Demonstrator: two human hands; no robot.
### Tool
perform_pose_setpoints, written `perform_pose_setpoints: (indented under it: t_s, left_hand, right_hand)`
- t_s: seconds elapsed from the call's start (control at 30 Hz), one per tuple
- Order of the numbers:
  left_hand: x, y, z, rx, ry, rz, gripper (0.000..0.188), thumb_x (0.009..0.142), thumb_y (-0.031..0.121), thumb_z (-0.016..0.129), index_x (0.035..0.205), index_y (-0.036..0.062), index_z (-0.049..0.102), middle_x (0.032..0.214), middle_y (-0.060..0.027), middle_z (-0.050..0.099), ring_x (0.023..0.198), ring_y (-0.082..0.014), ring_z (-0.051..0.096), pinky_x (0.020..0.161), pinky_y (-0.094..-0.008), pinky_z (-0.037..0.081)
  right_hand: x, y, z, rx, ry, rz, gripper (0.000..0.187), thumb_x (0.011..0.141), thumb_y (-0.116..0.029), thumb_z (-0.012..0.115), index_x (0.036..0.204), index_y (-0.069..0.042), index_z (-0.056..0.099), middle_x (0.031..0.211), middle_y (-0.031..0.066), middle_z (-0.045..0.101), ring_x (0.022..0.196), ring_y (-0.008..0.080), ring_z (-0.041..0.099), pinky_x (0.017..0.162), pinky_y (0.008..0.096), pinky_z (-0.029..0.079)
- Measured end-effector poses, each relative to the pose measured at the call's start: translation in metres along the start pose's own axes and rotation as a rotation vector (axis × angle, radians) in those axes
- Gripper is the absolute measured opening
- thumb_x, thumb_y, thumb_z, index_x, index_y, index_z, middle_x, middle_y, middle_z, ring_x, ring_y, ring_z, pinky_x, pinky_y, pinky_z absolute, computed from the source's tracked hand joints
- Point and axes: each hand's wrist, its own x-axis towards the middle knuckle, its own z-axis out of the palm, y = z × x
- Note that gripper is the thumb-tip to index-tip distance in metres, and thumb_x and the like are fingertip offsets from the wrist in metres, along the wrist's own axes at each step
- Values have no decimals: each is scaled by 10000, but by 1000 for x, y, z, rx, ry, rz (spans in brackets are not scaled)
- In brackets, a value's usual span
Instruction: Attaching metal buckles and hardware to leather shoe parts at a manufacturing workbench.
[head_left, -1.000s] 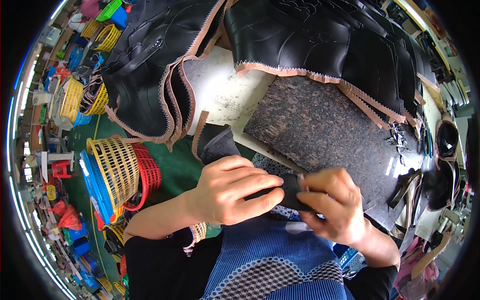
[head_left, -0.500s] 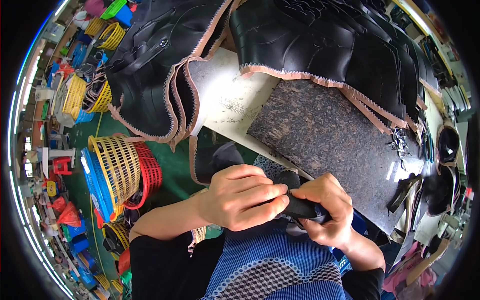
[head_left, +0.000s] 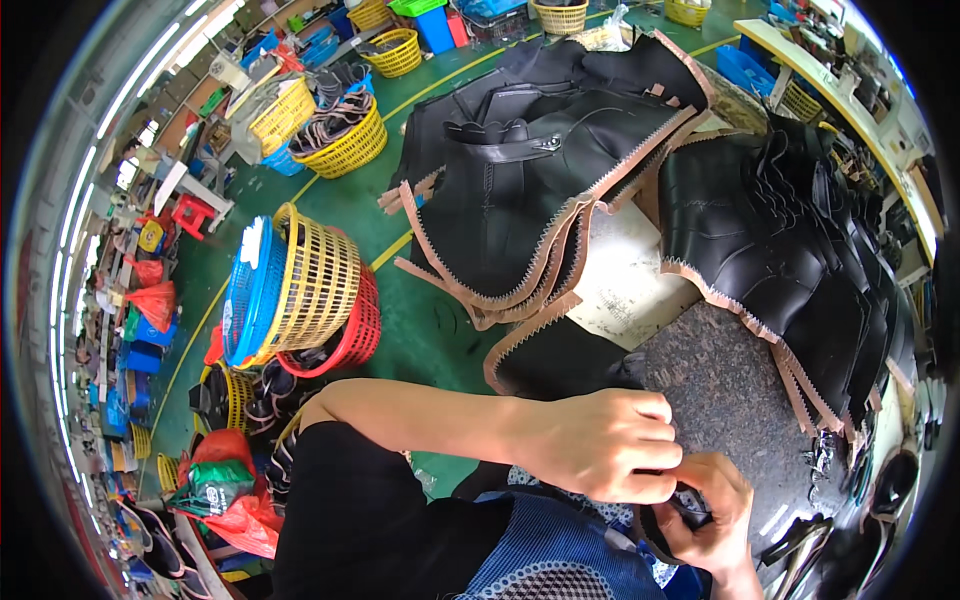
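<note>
My left hand (head_left: 605,445) reaches across from the left, fingers curled and pressed together on a black leather piece (head_left: 652,535). The thumb and forefinger of my right hand (head_left: 715,505) close around the same piece from the right. Much of it is hidden by my fingers, so its full shape does not show. Just beyond my left hand lies a black leather panel (head_left: 565,360) with a pinkish zigzag-cut edge. Whether that panel joins the held piece, I cannot tell.
Stacked black leather shoe uppers (head_left: 530,200) with zigzag edges lie ahead, and a second pile (head_left: 770,250) at the right. Beneath them is a dark stone slab (head_left: 725,365) on a white worktop (head_left: 640,270). Left on the green floor stand yellow (head_left: 320,285) and red baskets (head_left: 368,315).
The view has swung leftward and up, showing more floor and baskets. Both hands appear farther right and lower, and my left hand now covers more of the black leather piece.
</note>
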Motion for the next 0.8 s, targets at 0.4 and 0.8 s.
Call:
perform_pose_setpoints:
  t_s: [0.4, 0.8]
  left_hand:
    - [9, 16, -23, 126, -47, 79, 136, 785, 128, 705, 875, 36, 661, 779, -24, 552, 712, -176, 586, 781, -347, 540]
    - [72, -15, -122, 218, -152, -725, 195, 788, 84, 776, 965, 40, 708, 887, -88, 664, 837, -216, 654, 743, -339, 511]
  right_hand:
    - [32, -16, -12, -62, -133, -188, 367, 562, -77, 770, 906, -21, 656, 877, 112, 656, 768, 312, 657, 695, 392, 567]
    - [-2, -28, -108, -499, 606, -75, 411, 922, -304, 739, 1127, 36, 634, 1211, 205, 626, 1144, 307, 602, 1027, 417, 450]
